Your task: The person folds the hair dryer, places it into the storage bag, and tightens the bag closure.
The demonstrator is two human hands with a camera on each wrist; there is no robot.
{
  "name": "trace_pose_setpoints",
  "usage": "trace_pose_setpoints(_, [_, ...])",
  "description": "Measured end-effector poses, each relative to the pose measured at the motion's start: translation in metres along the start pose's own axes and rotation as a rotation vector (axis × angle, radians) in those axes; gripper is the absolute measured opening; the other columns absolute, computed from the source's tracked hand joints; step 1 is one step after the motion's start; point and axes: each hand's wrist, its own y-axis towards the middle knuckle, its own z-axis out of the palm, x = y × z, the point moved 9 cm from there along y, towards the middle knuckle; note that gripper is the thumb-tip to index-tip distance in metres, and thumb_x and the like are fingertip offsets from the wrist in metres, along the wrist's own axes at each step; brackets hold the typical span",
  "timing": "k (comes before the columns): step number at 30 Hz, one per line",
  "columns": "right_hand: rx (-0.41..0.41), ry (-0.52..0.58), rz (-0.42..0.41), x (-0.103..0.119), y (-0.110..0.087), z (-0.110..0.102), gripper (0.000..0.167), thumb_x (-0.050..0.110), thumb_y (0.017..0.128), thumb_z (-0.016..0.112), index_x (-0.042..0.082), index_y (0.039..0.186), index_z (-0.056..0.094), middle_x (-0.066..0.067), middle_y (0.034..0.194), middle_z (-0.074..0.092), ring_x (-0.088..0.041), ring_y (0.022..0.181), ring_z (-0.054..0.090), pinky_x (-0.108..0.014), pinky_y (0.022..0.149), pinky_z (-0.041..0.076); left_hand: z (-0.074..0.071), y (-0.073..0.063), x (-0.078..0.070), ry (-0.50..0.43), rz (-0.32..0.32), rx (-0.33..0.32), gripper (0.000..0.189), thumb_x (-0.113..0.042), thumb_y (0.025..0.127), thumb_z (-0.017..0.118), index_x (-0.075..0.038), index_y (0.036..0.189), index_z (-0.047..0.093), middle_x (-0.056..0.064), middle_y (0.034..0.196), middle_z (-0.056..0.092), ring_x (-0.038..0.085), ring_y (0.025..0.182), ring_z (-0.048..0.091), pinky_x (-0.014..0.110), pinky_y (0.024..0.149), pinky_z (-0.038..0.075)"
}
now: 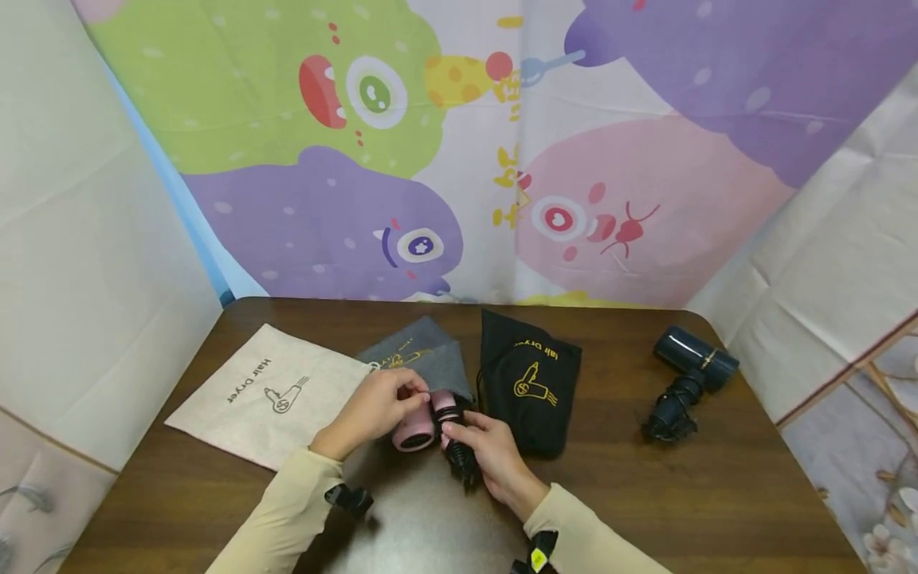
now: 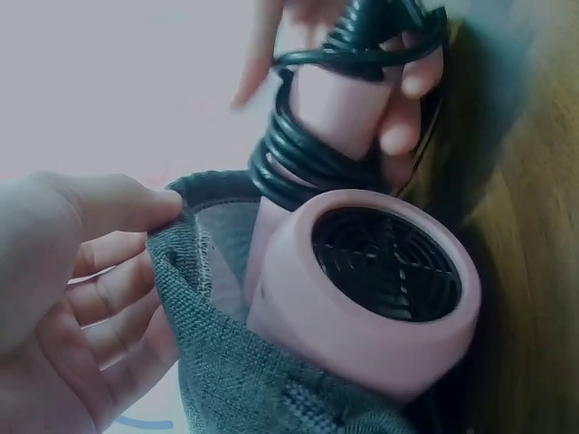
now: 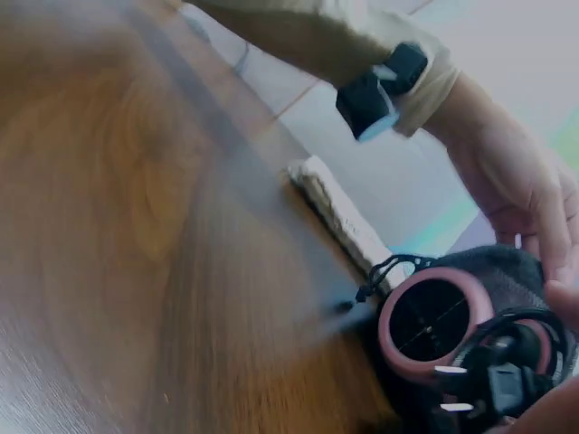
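Observation:
A pink hair dryer lies partly inside a grey drawstring pouch, its round black grille facing out of the mouth. Thumb and fingers of my left hand pinch the pouch's rim, holding the mouth apart beside the dryer. My right hand grips the dryer's handle, which has a black cord wound around it. In the right wrist view the plug sticks out near my right fingers. The dryer's far end is hidden in the pouch.
A cream pouch printed "Hair Dryer" lies at the left, close to the grey one. Just right of the hands is a black pouch. A dark blue hair dryer with its cord wrapped lies at the right of the wooden table.

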Motion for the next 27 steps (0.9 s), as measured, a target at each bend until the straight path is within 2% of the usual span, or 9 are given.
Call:
trace_pose_setpoints(4, [0.061,0.037,0.034,-0.002,-0.005,0.003,0.056,0.011,0.088,0.069,-0.019,0.129,0.045,-0.006,0.091,0.071,-0.009,0.08,0.067,-0.022,0.074,0.056,-0.006,0.0,0.005,-0.033,-0.033,-0.034,0.005,-0.017,0.087,0.072,-0.013,0.084,0.07,-0.005,0.076,0.067,0.005,0.07,0.057,0.023,0.066,0.048])
trace_pose_setpoints(7, [0.066,0.072,0.084,-0.007,-0.006,0.003,0.041,0.011,0.089,0.068,-0.018,0.116,0.056,-0.002,0.081,0.07,-0.008,0.073,0.068,-0.022,0.068,0.057,-0.009,0.0,0.006,-0.053,-0.036,-0.06,0.006,-0.017,0.087,0.072,-0.012,0.083,0.071,-0.004,0.075,0.067,0.005,0.069,0.057,0.023,0.065,0.048])
trace_pose_setpoints(12, [0.038,0.084,0.128,-0.015,-0.008,0.0,0.033,0.013,0.089,0.067,-0.012,0.109,0.061,0.001,0.072,0.069,-0.009,0.065,0.068,-0.023,0.062,0.057,-0.006,-0.002,0.004,-0.044,-0.022,-0.042,0.006,-0.017,0.087,0.072,-0.012,0.084,0.07,-0.004,0.075,0.067,0.005,0.069,0.057,0.023,0.066,0.048])
trace_pose_setpoints(16, [-0.046,0.131,0.073,-0.007,-0.012,-0.006,0.033,0.012,0.089,0.066,-0.014,0.108,0.059,0.001,0.071,0.065,-0.011,0.063,0.065,-0.024,0.063,0.056,-0.003,-0.005,-0.001,-0.005,0.028,-0.032,0.005,-0.016,0.086,0.072,-0.012,0.085,0.069,-0.004,0.077,0.067,0.005,0.069,0.058,0.022,0.066,0.048])
trace_pose_setpoints(22, [-0.134,0.123,-0.021,0.012,-0.012,-0.003,0.036,0.016,0.089,0.067,-0.012,0.11,0.059,0.002,0.072,0.064,-0.009,0.064,0.063,-0.022,0.063,0.053,-0.01,-0.005,-0.016,0.016,0.126,-0.083,0.005,-0.015,0.084,0.074,-0.013,0.086,0.07,-0.005,0.078,0.066,0.005,0.069,0.059,0.022,0.065,0.049])
trace_pose_setpoints(27, [-0.178,0.093,-0.029,0.013,-0.005,0.004,0.03,0.015,0.086,0.068,-0.01,0.103,0.065,0.003,0.069,0.065,-0.009,0.062,0.062,-0.022,0.06,0.051,0.002,-0.006,-0.028,0.028,0.2,0.027,0.005,-0.019,0.087,0.071,-0.014,0.089,0.071,-0.006,0.08,0.067,0.004,0.072,0.06,0.02,0.066,0.049])
